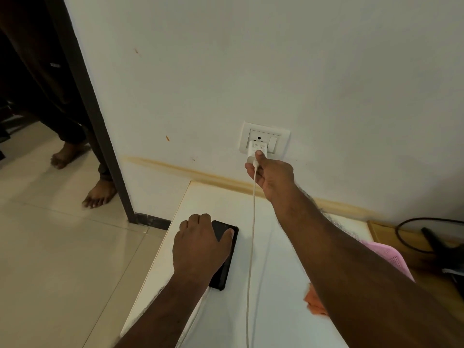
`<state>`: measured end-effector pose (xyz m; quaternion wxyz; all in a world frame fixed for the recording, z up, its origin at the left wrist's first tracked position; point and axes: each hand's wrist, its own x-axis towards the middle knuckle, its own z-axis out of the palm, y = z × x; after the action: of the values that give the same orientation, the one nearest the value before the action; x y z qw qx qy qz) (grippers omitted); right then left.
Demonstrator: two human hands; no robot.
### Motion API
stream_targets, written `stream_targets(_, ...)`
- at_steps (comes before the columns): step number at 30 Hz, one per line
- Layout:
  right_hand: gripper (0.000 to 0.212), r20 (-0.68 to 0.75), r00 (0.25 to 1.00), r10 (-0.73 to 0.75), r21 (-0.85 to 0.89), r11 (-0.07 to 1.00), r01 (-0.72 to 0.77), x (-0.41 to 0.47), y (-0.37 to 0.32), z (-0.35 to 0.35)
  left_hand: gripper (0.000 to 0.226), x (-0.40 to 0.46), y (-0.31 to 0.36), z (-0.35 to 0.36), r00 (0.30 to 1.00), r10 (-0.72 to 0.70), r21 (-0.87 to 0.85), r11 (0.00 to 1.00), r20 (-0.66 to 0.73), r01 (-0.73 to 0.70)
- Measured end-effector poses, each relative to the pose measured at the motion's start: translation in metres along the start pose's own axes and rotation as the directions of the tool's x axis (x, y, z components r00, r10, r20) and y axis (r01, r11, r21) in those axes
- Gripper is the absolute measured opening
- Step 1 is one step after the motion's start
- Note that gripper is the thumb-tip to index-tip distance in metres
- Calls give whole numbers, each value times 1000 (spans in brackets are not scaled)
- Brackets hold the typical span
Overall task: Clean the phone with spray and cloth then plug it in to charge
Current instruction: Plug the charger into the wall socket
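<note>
A black phone (224,257) lies flat on the white table (276,247) near its left edge. My left hand (200,244) rests on top of it, fingers curled over its far left side and thumb on the screen. My right hand (270,172) grips a white charger adapter (254,149) that sits in the wall socket (265,140). A white cable (252,234) hangs from the adapter down across the table toward me. An orange cloth (315,303) peeks out under my right forearm. No spray bottle is in view.
A pink perforated basket (386,257) sits right of my forearm. Black cables and a dark object (437,242) lie on a wooden surface at the far right. Another person's bare feet (99,193) stand on the tiled floor by the dark door frame (100,136).
</note>
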<state>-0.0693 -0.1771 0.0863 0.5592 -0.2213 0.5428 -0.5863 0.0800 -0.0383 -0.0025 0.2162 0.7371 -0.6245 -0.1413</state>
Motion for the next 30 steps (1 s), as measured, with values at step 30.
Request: stream_targets(30, 38, -76, 994, -73, -493, 869, 26, 38, -14, -30, 71, 3, -4, 3, 974, 222, 94, 971, -38, -218)
